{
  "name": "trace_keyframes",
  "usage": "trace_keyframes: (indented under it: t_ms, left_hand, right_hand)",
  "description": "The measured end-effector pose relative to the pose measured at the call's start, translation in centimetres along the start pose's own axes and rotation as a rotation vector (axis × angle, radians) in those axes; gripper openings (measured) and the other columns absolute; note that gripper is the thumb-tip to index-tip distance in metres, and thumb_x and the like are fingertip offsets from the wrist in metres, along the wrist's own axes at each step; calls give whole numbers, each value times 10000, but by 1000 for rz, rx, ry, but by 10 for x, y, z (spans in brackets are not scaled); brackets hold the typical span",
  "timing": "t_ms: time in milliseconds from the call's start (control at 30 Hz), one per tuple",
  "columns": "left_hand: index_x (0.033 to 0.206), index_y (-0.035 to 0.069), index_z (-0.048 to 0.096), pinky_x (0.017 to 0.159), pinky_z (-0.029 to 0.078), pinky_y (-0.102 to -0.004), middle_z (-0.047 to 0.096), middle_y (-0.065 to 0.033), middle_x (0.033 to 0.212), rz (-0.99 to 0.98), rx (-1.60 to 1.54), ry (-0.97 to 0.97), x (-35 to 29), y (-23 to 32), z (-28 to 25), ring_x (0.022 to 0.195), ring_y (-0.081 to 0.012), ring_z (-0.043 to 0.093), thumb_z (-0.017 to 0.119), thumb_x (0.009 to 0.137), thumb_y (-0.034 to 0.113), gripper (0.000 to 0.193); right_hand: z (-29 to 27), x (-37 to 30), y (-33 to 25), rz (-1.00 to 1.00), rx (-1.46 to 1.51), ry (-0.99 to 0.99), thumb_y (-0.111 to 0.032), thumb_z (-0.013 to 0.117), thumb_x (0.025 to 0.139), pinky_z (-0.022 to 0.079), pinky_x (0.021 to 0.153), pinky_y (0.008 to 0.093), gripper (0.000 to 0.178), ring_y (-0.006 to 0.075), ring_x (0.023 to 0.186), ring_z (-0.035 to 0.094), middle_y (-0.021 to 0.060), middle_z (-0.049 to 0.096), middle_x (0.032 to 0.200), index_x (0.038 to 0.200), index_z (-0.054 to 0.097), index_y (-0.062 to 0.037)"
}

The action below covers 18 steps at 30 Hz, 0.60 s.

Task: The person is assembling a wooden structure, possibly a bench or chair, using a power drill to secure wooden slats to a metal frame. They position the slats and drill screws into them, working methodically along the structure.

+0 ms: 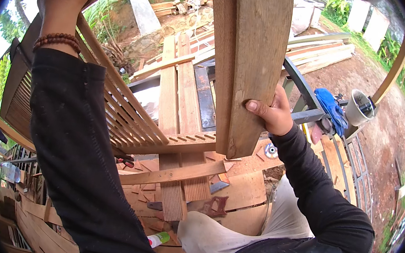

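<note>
My right hand (pixel 274 113) wraps round the lower end of a thick wooden beam (pixel 260 48), its thumb lying across the face. The beam rises toward the top edge, with a stepped strip down its left side. My left arm reaches up at the left, a brown bead bracelet on the wrist. Only the base of my left hand (pixel 67 6) shows; a dark band hides its fingers. Beside that forearm leans a slatted wooden frame (pixel 120 108), its slats meeting a slotted rail (pixel 188 142) below the beam.
Planks (pixel 175 94) lie across a metal stand. A handsaw (pixel 215 206), a grinder disc (pixel 271 151) and a green-and-white can (pixel 158 239) sit among offcuts below. At right are blue gloves (pixel 331 110) and a white bucket (pixel 360 108); lumber (pixel 318 54) is stacked behind.
</note>
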<state>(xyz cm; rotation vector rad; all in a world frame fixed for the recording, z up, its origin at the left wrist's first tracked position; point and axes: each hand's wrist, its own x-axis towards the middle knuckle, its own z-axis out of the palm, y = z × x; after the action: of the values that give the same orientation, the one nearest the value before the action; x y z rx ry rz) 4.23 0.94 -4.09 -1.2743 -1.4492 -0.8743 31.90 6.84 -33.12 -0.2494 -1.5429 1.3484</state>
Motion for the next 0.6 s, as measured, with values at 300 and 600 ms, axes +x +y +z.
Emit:
trace_keyframes:
  t_ms: [300,600]
  left_hand:
    - [1099,93,662,887,520,-492,674,-174,1035,282,493,143,0,-40,31,1003,-364,651,490,987,155,214]
    - [811,-188,696,680,609,-508,699,-339,773,30,-5,9,-1,2,1,759,-447,737,305,1025,325,680]
  right_hand:
    - [-9,3,7,53,201,-56,-157,818,846,499,979,317,610,150,1109,623,80,674,1211,1357,536,21]
    - [11,10,5,-10,151,-12,-178,821,845,493,980,311,593,150,1098,626,78,681,1193,1330,555,35]
